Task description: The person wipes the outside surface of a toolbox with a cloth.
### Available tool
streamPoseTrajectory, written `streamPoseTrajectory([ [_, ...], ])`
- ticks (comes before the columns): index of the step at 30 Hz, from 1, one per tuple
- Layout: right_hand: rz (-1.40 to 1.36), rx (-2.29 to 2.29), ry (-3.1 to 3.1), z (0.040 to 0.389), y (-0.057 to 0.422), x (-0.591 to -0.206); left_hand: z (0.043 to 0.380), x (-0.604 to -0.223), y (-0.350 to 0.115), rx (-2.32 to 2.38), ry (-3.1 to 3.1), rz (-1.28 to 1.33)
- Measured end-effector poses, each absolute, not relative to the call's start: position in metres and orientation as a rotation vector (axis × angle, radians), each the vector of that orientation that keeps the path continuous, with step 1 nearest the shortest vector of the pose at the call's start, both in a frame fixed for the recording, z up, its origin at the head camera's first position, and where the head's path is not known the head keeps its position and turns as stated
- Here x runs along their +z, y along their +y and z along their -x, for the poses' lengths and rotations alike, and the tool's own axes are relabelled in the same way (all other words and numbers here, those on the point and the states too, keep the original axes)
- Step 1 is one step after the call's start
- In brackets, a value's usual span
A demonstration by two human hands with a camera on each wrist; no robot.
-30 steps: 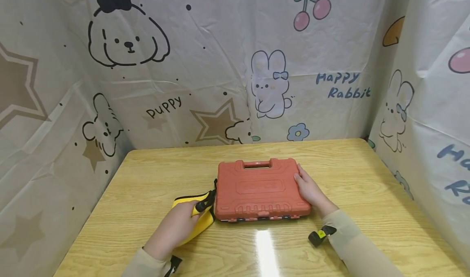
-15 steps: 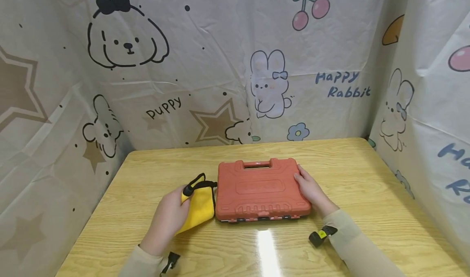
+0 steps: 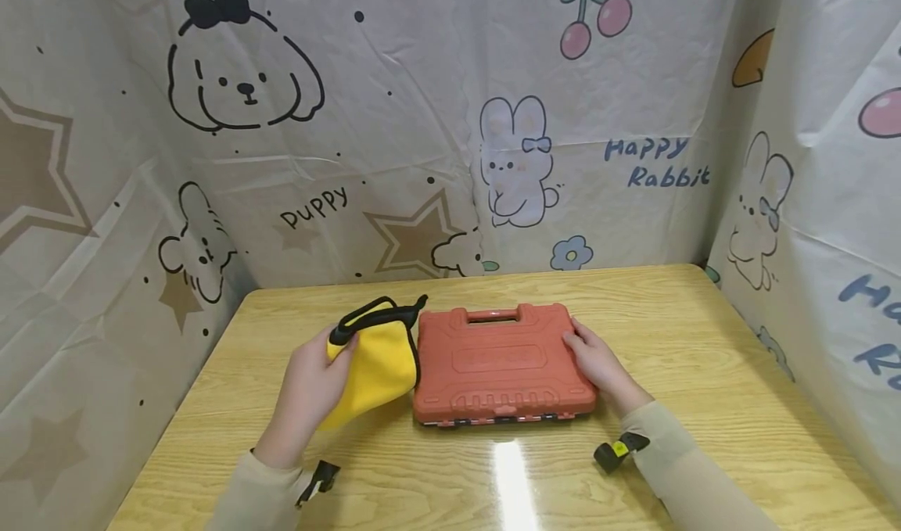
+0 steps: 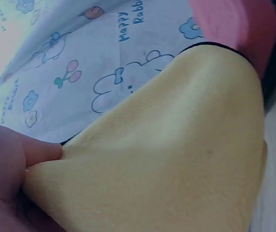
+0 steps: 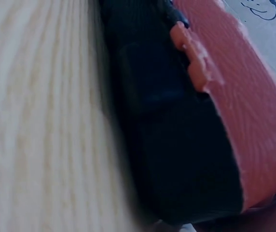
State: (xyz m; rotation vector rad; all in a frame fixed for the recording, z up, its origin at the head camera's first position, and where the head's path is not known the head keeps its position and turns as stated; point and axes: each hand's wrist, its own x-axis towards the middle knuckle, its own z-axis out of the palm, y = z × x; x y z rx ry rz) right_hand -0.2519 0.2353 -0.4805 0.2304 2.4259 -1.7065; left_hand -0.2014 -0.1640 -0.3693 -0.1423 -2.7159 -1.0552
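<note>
My left hand (image 3: 310,386) pinches a folded yellow cloth (image 3: 380,363) with black edging by its upper left corner. The cloth hangs just left of a red plastic tool case (image 3: 500,374), its right edge right at the case's side. In the left wrist view thumb and finger grip the fuzzy yellow cloth (image 4: 176,145), with a red part of the case beyond it. The case lies flat and closed, handle at the far side. My right hand (image 3: 601,371) holds its right side, thumb over the edge. The right wrist view shows the case's black lower half (image 5: 186,154) on the table.
The wooden table (image 3: 676,335) carries the case near its middle. A printed white sheet (image 3: 394,124) stands as a wall behind it and along both sides. Black straps (image 3: 619,449) sit at the wrists, and light glares on the table's front.
My left hand has moved left and up, lifting the cloth from beside the case so that more of it hangs open to view. The right hand and the case have stayed put.
</note>
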Motion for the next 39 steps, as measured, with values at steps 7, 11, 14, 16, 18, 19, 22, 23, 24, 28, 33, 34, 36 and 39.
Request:
streamPoseTrajectory([
  [7,-0.089,-1.574,2.7,0.246,0.235,-0.463,0.209,-0.365,-0.16,-1.211,-2.617,0.133],
  [11,0.026,-1.524,2.81,0.24,0.228,-0.452,0.212,-0.366,-0.156,-1.369,-2.579,0.141],
  [14,0.12,-1.515,2.838,0.234,0.218,-0.444,0.215,-0.365,-0.151,-1.52,-2.561,0.141],
  [16,0.183,-1.512,2.844,0.231,0.21,-0.439,0.217,-0.365,-0.146,-1.614,-2.556,0.134],
  [18,0.253,-1.499,2.847,0.227,0.203,-0.433,0.218,-0.364,-0.141,-1.698,-2.55,0.123],
  [19,0.286,-1.494,2.844,0.226,0.199,-0.43,0.219,-0.364,-0.139,-1.735,-2.545,0.128],
  [22,0.387,-1.49,2.821,0.221,0.188,-0.419,0.221,-0.363,-0.131,-1.828,-2.539,0.131],
  [23,0.426,-1.506,2.797,0.22,0.184,-0.415,0.221,-0.363,-0.128,-1.857,-2.536,0.136],
  [24,0.464,-1.53,2.766,0.219,0.181,-0.411,0.221,-0.363,-0.125,-1.881,-2.538,0.136],
  [28,0.589,-1.64,2.607,0.216,0.166,-0.398,0.221,-0.362,-0.114,-1.961,-2.559,0.125],
  [33,0.507,-1.635,2.502,0.216,0.147,-0.387,0.222,-0.362,-0.1,-2.073,-2.547,0.156],
  [34,0.47,-1.639,2.485,0.217,0.143,-0.386,0.222,-0.362,-0.098,-2.095,-2.544,0.17],
  [36,0.419,-1.666,2.452,0.22,0.138,-0.385,0.222,-0.362,-0.093,-2.146,-2.531,0.195],
  [39,0.339,-1.761,2.385,0.226,0.135,-0.385,0.223,-0.364,-0.088,-2.232,-2.514,0.235],
])
